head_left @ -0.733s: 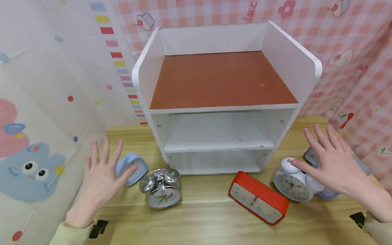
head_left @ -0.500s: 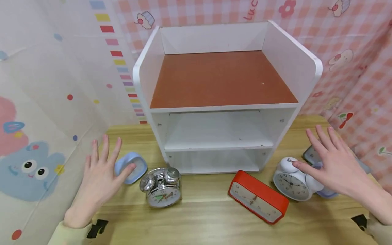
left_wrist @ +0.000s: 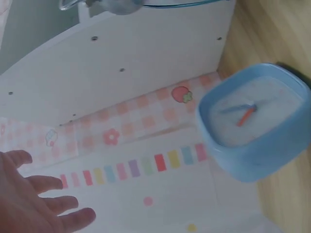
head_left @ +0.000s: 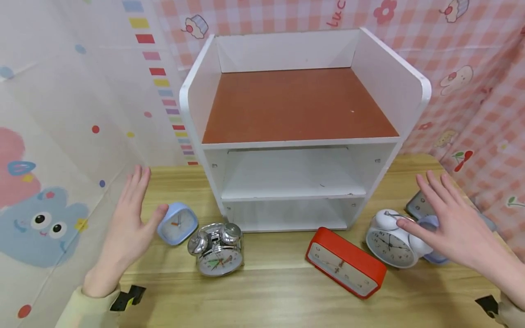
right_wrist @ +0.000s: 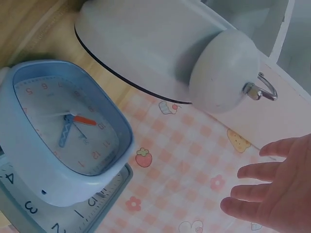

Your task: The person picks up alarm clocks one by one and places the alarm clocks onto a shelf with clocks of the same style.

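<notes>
My left hand (head_left: 128, 230) is held with straight fingers beside a small blue clock (head_left: 178, 225), palm turned inward and holding nothing. The left wrist view shows that blue clock (left_wrist: 257, 114) apart from the fingertips. A silver twin-bell alarm clock (head_left: 218, 256) stands to its right. On the right side my right hand (head_left: 461, 223) hovers, fingers spread, over a white twin-bell alarm clock (head_left: 389, 246). Behind that hand, partly hidden, are another blue clock (right_wrist: 68, 126) and a grey square-cornered clock (right_wrist: 30, 206). Between the hands a red rectangular clock (head_left: 348, 262) lies angled.
A white shelf unit (head_left: 295, 145) with a brown top board (head_left: 297, 107) and two lower compartments stands at the back middle of the wooden table (head_left: 262, 298). Printed cloth (head_left: 459, 114) with pink checks and cartoon pictures hangs behind and at the sides.
My left hand has turned its palm inward and drawn its fingers together, uncovering more of the blue clock. The right hand has shifted slightly to the right. The clocks have not moved.
</notes>
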`<state>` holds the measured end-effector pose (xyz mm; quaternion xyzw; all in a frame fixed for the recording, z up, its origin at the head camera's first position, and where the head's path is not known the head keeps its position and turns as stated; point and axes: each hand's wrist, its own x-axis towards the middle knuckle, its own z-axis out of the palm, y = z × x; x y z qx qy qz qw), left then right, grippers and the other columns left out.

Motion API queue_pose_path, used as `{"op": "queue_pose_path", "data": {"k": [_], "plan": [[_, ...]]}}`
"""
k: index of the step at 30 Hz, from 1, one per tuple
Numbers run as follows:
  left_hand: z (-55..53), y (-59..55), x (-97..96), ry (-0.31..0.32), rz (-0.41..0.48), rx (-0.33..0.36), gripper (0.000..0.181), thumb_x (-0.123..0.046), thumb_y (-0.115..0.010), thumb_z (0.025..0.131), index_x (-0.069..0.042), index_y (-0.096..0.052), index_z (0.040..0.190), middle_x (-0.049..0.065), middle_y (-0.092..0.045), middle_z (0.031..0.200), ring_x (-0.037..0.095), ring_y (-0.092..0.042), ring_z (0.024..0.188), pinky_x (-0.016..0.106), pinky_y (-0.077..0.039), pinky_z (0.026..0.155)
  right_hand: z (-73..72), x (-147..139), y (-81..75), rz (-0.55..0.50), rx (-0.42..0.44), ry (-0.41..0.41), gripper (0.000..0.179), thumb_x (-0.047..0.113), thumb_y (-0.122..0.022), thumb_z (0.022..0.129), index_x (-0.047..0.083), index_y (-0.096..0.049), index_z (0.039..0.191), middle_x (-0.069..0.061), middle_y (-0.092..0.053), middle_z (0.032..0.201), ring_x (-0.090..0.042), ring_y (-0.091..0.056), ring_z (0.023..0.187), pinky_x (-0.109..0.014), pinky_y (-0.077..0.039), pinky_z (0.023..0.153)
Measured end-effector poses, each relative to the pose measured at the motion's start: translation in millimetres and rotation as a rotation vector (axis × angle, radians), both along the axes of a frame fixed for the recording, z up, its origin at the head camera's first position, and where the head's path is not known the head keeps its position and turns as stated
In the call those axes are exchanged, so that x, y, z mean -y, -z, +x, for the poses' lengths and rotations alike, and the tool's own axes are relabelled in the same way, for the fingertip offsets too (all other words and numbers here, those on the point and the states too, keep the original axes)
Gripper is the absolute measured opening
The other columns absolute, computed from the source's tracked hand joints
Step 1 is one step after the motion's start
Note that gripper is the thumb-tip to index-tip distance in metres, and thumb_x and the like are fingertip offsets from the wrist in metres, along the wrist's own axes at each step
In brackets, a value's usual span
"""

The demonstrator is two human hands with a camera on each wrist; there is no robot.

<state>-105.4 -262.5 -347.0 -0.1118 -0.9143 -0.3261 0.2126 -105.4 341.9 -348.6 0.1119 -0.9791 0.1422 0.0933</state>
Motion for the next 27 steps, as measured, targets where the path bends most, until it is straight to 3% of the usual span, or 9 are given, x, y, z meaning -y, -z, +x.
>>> {"op": "queue_pose_path", "data": {"k": [4,6,8,13,16,23,27], "plan": [[-3.3,-7.1,-4.1,0.033,0.090,-0.111,0.074,-0.041,-0.059,0.107,-0.013,-0.028,0.167,0.019,-0.027,0.174,0.042,-0.023,0.163,0.035,-0.019,0.137,2.1,-2,3.1,-0.021,0.017,-0.001,0.107,0.048,-0.077,0.093,0.007,-0.013,0.169,-0.028,-0.008,0.175,-0.044,0.005,0.166,-0.074,-0.006,0.129],[-5.5,-11.0,-5.9,0.050,0.144,-0.164,0.071,-0.041,-0.058,0.107,-0.013,-0.030,0.166,0.018,-0.031,0.173,0.031,-0.029,0.163,0.016,-0.026,0.129,2.9,-1,5.0,-0.029,0.022,-0.009,0.108,0.047,-0.077,0.093,0.006,-0.013,0.169,-0.029,-0.008,0.175,-0.048,0.001,0.165,-0.075,-0.008,0.128],[-7.6,-15.0,-7.1,0.065,0.192,-0.202,0.069,-0.040,-0.059,0.108,-0.015,-0.032,0.166,0.015,-0.034,0.172,0.017,-0.034,0.161,0.005,-0.032,0.118,3.7,-1,6.4,-0.040,0.028,-0.014,0.109,0.047,-0.078,0.092,0.005,-0.014,0.169,-0.029,-0.010,0.175,-0.050,-0.004,0.164,-0.075,-0.010,0.128],[-13.8,-23.0,-9.5,0.082,0.252,-0.252,0.065,-0.035,-0.061,0.107,-0.019,-0.035,0.165,0.008,-0.040,0.170,-0.003,-0.041,0.153,0.000,-0.041,0.107,6.1,2,9.1,-0.032,0.040,-0.002,0.111,0.049,-0.080,0.090,0.008,-0.015,0.169,-0.026,-0.016,0.175,-0.049,-0.014,0.163,-0.082,-0.035,0.106],[-17.3,-26.8,-11.9,0.078,0.277,-0.257,0.064,-0.034,-0.060,0.108,-0.020,-0.035,0.165,0.008,-0.043,0.169,-0.004,-0.044,0.150,0.000,-0.043,0.104,8.5,3,12.2,-0.033,0.043,0.000,0.111,0.049,-0.081,0.089,0.008,-0.017,0.169,-0.026,-0.020,0.175,-0.053,-0.021,0.159,-0.081,-0.040,0.095],[-23.8,-40.0,-24.3,0.082,0.348,-0.255,0.061,-0.031,-0.058,0.109,-0.023,-0.035,0.165,0.003,-0.046,0.168,0.001,-0.050,0.148,0.004,-0.047,0.104,14.2,4,21.9,-0.101,0.039,-0.014,0.111,0.043,-0.087,0.084,0.007,-0.023,0.168,-0.033,-0.035,0.166,-0.064,-0.040,0.141,-0.081,-0.040,0.098],[-28.5,-46.4,-34.6,0.105,0.360,-0.278,0.060,-0.030,-0.058,0.109,-0.020,-0.036,0.165,0.002,-0.048,0.167,0.005,-0.051,0.148,0.007,-0.049,0.105,17.5,4,26.3,-0.079,0.006,-0.010,0.111,0.043,-0.090,0.081,0.003,-0.029,0.165,-0.037,-0.046,0.157,-0.050,-0.061,0.115,-0.064,-0.055,0.086]]}}
